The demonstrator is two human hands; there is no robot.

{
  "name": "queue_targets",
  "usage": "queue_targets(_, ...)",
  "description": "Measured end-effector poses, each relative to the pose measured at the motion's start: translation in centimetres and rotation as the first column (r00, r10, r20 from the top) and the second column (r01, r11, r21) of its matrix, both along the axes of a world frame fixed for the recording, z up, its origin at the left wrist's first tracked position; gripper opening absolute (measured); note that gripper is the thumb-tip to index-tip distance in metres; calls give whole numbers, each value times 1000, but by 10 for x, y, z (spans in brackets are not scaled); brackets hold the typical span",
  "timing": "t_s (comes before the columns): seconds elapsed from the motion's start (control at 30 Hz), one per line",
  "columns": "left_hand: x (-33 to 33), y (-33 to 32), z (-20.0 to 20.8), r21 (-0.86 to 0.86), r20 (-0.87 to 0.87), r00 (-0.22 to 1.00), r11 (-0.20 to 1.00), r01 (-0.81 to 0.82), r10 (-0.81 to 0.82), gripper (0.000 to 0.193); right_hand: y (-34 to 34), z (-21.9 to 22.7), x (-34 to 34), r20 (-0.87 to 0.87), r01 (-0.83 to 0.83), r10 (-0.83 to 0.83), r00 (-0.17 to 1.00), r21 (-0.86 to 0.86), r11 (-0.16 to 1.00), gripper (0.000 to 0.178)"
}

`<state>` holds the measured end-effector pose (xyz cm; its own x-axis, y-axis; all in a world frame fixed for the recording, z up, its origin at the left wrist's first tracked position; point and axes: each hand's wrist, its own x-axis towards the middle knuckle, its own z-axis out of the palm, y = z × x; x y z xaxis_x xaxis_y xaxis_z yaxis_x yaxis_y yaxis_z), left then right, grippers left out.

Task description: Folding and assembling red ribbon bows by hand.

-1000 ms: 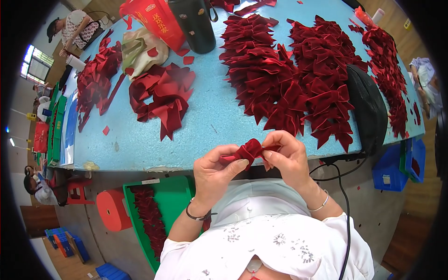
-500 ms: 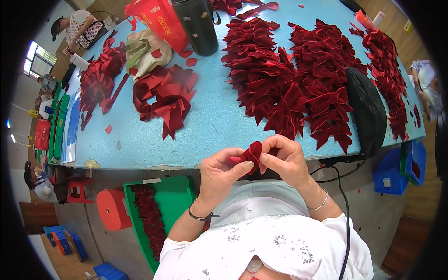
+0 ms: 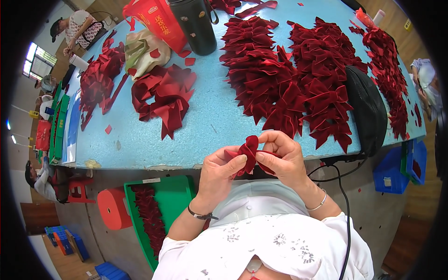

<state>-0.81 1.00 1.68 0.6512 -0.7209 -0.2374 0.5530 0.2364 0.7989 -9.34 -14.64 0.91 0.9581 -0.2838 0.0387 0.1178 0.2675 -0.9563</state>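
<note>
Between my two hands, just in front of the table's near edge, is a dark red velvet ribbon bow (image 3: pixel 248 153), partly folded. My left hand (image 3: pixel 219 169) pinches its left side, with the thumb across the front. On the other side, my right hand (image 3: pixel 283 160) grips the ribbon between thumb and fingers, and a loop stands up between the hands. Some of the ribbon is hidden behind my fingers. Rows of finished-looking velvet bows (image 3: pixel 261 70) lie beyond my hands, and a second heap of bows (image 3: pixel 324 84) is right of them.
Loose red ribbon strips (image 3: pixel 175 93) lie on the blue table (image 3: pixel 205 126) at the left. A black tumbler (image 3: pixel 198 28), a red bag (image 3: pixel 156 23) and a black pouch (image 3: pixel 366 112) stand on it. A green crate (image 3: pixel 175 191) holding bows sits below left, beside a red stool (image 3: pixel 113 208).
My right fingers have shifted along the ribbon, and more of it now shows between them. The loop has turned more upright and moved slightly left.
</note>
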Motion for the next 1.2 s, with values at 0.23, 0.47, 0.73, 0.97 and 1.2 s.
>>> queue_targets(0.23,-3,-1,-3,-4,27,1000,1000,6,-6,26,-3,-10,4,177,104,-24,984,-458,883,22)
queue_targets(0.47,-5,-1,-6,-1,-13,999,999,42,-42,25,2,-5,5,95,58,-44,994,-154,986,13)
queue_targets(0.73,-6,1,-14,-85,-101,992,994,65,-74,25,9,-2,1,184,200,-142,973,-356,913,11)
queue_targets(0.97,-6,2,-18,-143,-171,981,987,69,-93,25,12,5,0,107,88,-85,991,-18,996,9)
queue_targets(1.2,-10,1,-18,-5,3,1000,1000,7,-7,24,5,-4,-1,52,104,-97,994,-149,983,16)
